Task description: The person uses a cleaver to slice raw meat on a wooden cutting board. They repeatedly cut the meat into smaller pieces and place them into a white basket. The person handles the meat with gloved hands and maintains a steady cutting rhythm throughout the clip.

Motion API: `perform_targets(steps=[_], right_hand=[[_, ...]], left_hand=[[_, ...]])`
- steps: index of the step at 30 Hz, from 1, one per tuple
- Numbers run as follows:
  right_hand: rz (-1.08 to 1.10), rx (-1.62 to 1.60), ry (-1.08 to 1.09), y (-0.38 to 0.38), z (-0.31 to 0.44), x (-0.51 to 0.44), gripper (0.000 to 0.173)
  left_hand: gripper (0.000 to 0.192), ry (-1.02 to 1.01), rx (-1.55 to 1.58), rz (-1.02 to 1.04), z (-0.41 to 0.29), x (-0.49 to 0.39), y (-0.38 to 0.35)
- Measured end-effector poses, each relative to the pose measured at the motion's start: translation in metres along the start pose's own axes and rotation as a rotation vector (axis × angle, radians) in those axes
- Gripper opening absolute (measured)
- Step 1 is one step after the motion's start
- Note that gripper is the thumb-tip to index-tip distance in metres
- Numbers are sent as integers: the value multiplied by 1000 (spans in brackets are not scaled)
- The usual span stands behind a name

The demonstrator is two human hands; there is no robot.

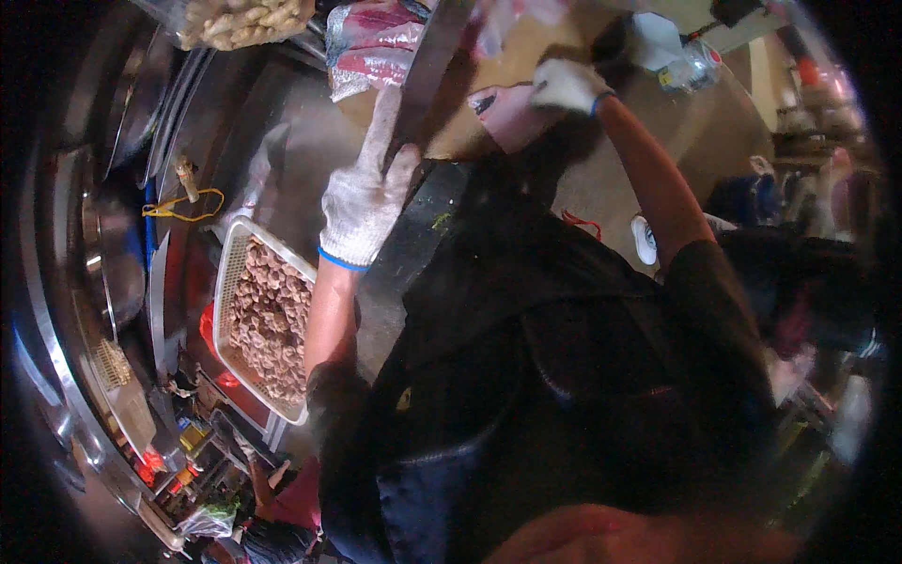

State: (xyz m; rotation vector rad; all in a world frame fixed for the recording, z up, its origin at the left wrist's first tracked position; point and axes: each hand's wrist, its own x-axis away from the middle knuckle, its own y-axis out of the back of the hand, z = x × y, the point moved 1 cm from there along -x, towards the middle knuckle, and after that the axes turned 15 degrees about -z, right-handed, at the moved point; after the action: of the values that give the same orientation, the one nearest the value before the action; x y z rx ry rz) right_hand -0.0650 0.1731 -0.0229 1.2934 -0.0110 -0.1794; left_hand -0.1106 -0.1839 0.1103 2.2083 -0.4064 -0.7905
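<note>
My left hand (366, 187), in a white knit glove with a blue cuff, has its index finger stretched up and its thumb apart. Between them lies the lower end of a long, broad dark blade-like piece (440, 60); whether I grip it is unclear. Beyond the index fingertip are red fish fillets (377, 42) with silvery skin. My right hand (567, 86), gloved alike and slightly blurred, has its fingers closed on the edge of a pink piece of fish (511, 116) with a dark spot. That fish lies over a round tan cutting board (458, 137). More pinkish pieces (504, 25) lie at the top.
A pale plastic basket (220, 310) of small brown pieces stands beside my left forearm. Ginger-like roots (243, 25) fill a clear bag at upper left. A clear plastic bottle (694, 67) lies at upper right. A white shoe (643, 240) shows below my right forearm. Another person (292, 497) is at lower left.
</note>
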Motion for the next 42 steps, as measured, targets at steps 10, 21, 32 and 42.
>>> perform_targets(steps=[10,21,32,42], right_hand=[[-397,-276,83,-17,7,51,22],[-158,-1017,-13,31,106,56,17],[-126,-1347,-603,-61,70,45,24],[-93,-897,-561,-80,46,84,27]], left_hand=[[78,-63,138,622,45,-13,-68],[71,19,209,414,58,-9,-94],[49,491,467,318,128,56,-76],[50,101,228,408,38,40,-63]])
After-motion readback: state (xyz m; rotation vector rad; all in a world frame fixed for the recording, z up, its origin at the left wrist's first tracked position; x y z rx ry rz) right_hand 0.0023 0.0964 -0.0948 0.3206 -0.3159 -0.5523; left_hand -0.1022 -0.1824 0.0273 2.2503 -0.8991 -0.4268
